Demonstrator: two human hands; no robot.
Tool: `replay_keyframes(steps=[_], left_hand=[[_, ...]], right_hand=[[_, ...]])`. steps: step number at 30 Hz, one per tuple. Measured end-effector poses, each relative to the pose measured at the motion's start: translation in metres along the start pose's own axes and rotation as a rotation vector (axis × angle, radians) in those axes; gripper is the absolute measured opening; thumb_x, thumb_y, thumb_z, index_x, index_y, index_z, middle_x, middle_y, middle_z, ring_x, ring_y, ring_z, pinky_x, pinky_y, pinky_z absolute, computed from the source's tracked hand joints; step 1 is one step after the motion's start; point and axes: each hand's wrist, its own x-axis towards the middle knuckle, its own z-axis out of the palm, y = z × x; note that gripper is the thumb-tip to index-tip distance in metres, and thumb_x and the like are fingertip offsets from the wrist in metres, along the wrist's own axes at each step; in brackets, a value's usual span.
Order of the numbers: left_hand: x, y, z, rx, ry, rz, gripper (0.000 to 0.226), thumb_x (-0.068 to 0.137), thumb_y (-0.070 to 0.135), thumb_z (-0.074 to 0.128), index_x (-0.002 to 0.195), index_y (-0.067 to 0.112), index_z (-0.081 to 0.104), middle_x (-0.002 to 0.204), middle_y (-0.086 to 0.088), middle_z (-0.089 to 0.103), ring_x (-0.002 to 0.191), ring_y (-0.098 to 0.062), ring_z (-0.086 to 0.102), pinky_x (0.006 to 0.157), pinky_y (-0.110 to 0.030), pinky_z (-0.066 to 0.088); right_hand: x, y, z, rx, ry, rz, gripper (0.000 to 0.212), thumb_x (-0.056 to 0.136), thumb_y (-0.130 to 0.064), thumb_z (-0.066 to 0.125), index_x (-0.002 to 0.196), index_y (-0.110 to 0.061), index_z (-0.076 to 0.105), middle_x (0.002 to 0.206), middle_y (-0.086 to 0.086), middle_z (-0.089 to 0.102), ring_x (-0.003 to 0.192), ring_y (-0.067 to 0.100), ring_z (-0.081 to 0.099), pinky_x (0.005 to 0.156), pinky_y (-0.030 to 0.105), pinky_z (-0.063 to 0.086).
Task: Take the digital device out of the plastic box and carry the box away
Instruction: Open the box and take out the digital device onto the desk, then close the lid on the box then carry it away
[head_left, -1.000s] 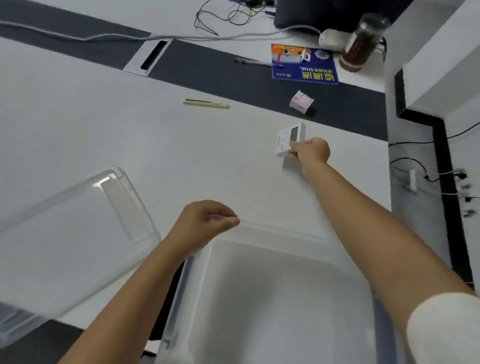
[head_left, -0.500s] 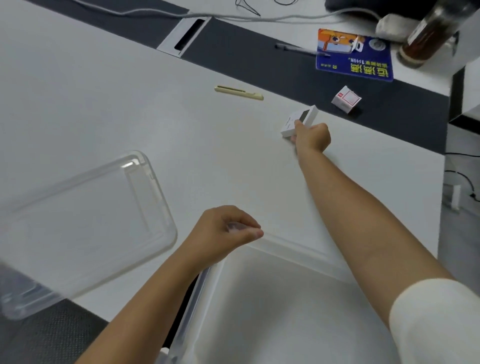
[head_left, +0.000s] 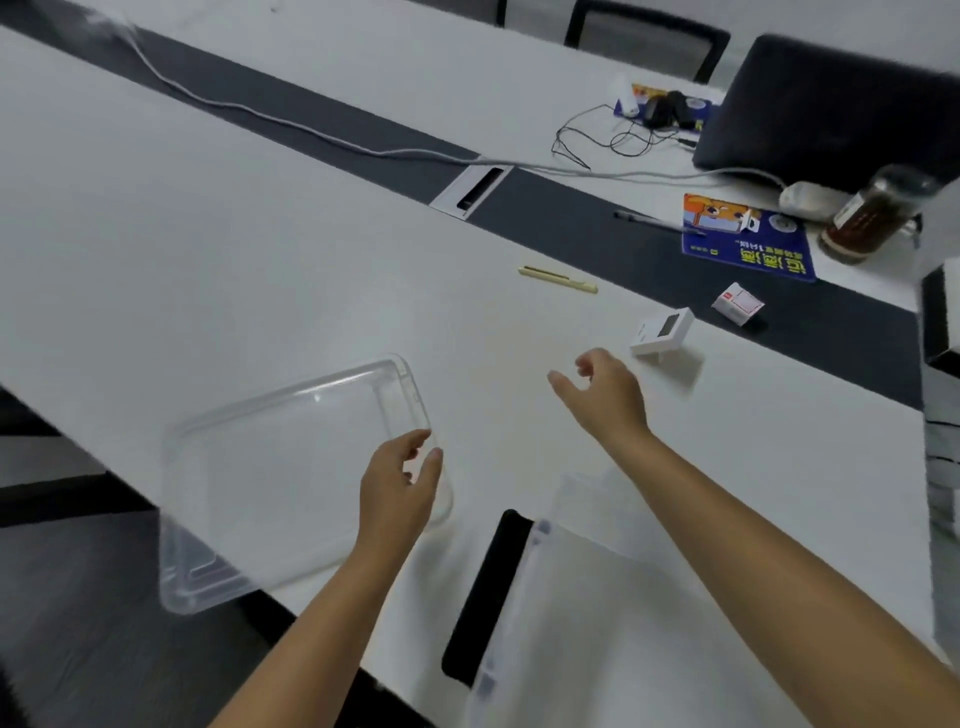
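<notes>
I see the white digital device standing tilted on the white table, out of the plastic box, which is at the near edge, blurred and cut off. The device's screen writing is too small to read. My right hand is just beside the device, fingers loose, holding nothing. My left hand is spread over the clear lid. The blue booklet shows yellow characters, not readable.
</notes>
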Motion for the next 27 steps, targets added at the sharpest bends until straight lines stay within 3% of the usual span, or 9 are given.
replay_keyframes(steps=[4, 8, 10, 14, 19, 22, 27], left_hand=[[0.010, -0.061, -0.069, 0.211, 0.186, -0.169, 0.044, 0.086, 0.018, 0.052, 0.128, 0.005, 0.045, 0.135, -0.019, 0.046, 0.127, -0.032, 0.037, 0.106, -0.039, 0.028], [0.016, -0.108, -0.125, 0.331, 0.316, -0.394, 0.059, 0.081, 0.019, 0.060, 0.131, -0.001, 0.037, 0.137, -0.029, 0.038, 0.129, -0.041, 0.030, 0.106, -0.049, 0.025], [0.017, -0.127, -0.142, 0.319, 0.306, -0.467, 0.063, 0.079, 0.020, 0.062, 0.131, -0.003, 0.034, 0.136, -0.031, 0.039, 0.127, -0.043, 0.031, 0.105, -0.049, 0.026], [0.019, -0.147, -0.155, 0.133, 0.238, -0.514, 0.064, 0.083, 0.019, 0.058, 0.134, -0.003, 0.027, 0.135, -0.030, 0.038, 0.121, -0.042, 0.040, 0.099, -0.046, 0.036], [0.023, -0.147, -0.163, 0.108, 0.338, -0.592, 0.067, 0.080, 0.030, 0.061, 0.132, 0.000, 0.032, 0.129, -0.028, 0.043, 0.113, -0.043, 0.047, 0.092, -0.048, 0.042], [0.022, -0.137, -0.167, 0.090, 0.362, -0.526, 0.063, 0.079, 0.031, 0.061, 0.129, 0.000, 0.037, 0.126, -0.026, 0.047, 0.112, -0.041, 0.048, 0.090, -0.045, 0.042], [0.022, -0.086, -0.156, -0.021, 0.335, -0.311, 0.052, 0.077, 0.029, 0.065, 0.116, 0.001, 0.045, 0.100, -0.013, 0.050, 0.094, -0.032, 0.053, 0.079, -0.038, 0.043]], right_hand=[[-0.021, -0.057, 0.063, -0.171, -0.215, -0.119, 0.051, 0.083, -0.038, 0.054, 0.121, -0.004, 0.046, 0.126, 0.016, 0.053, 0.115, 0.030, 0.049, 0.089, 0.036, 0.044], [-0.031, -0.088, 0.126, -0.389, -0.351, -0.061, 0.059, 0.081, -0.045, 0.053, 0.124, -0.007, 0.040, 0.131, 0.015, 0.046, 0.121, 0.031, 0.042, 0.094, 0.040, 0.041], [-0.037, -0.091, 0.149, -0.446, -0.374, 0.019, 0.066, 0.078, -0.049, 0.055, 0.126, -0.008, 0.036, 0.132, 0.014, 0.043, 0.123, 0.031, 0.039, 0.096, 0.041, 0.040], [-0.047, -0.092, 0.176, -0.420, -0.299, 0.115, 0.068, 0.078, -0.043, 0.059, 0.127, -0.005, 0.032, 0.132, 0.018, 0.040, 0.124, 0.032, 0.037, 0.095, 0.043, 0.040], [-0.040, -0.098, 0.176, -0.152, -0.199, 0.269, 0.063, 0.075, -0.034, 0.065, 0.123, 0.000, 0.041, 0.129, 0.022, 0.044, 0.120, 0.037, 0.041, 0.093, 0.043, 0.041], [-0.035, -0.106, 0.158, -0.018, -0.127, 0.235, 0.058, 0.075, -0.027, 0.066, 0.122, -0.001, 0.045, 0.128, 0.021, 0.043, 0.116, 0.036, 0.046, 0.091, 0.039, 0.043], [-0.041, -0.108, 0.075, 0.082, 0.102, 0.042, 0.049, 0.078, -0.020, 0.064, 0.120, -0.001, 0.048, 0.124, 0.020, 0.046, 0.109, 0.032, 0.050, 0.085, 0.032, 0.041]])
